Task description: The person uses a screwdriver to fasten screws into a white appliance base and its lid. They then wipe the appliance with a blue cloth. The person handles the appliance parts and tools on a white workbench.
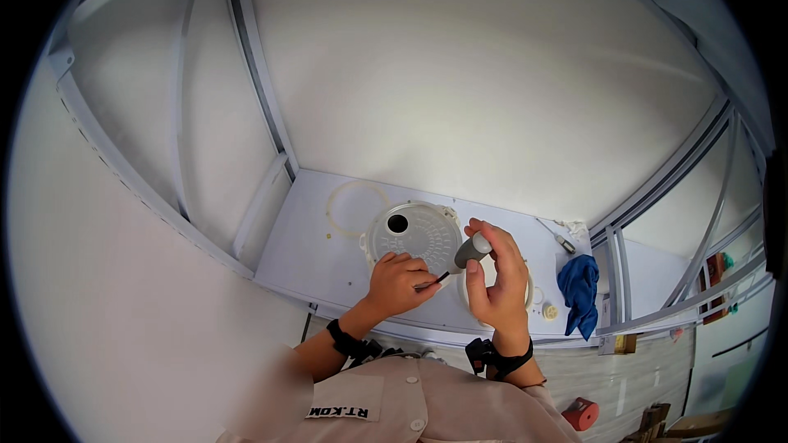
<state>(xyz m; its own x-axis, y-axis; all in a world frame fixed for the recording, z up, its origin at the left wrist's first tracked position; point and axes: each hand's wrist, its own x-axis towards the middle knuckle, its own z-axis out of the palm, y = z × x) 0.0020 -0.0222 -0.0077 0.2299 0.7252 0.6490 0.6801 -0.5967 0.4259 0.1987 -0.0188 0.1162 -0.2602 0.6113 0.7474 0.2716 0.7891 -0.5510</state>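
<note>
My right hand (507, 283) is closed around a grey cylinder with a pale rounded end (472, 251), held tilted above the table. Close by on its left, my left hand (398, 283) has its fingers pinched on a thin dark piece (443, 276) that points toward the cylinder. Whether the piece and the cylinder touch is too small to tell. Just beyond my left hand lies a round grey lid (419, 234) with a dark round opening and rows of small slots. Below my right hand, a white round part (530, 285) is mostly covered by the hand.
On the white table (300, 254), a thin pale ring (330, 212) lies to the left. At the right are a screwdriver (565, 244), a crumpled blue cloth (579, 287) and a small cream round part (549, 312). Metal frame posts (258, 57) stand at the sides. A red roll (581, 414) rests on the floor.
</note>
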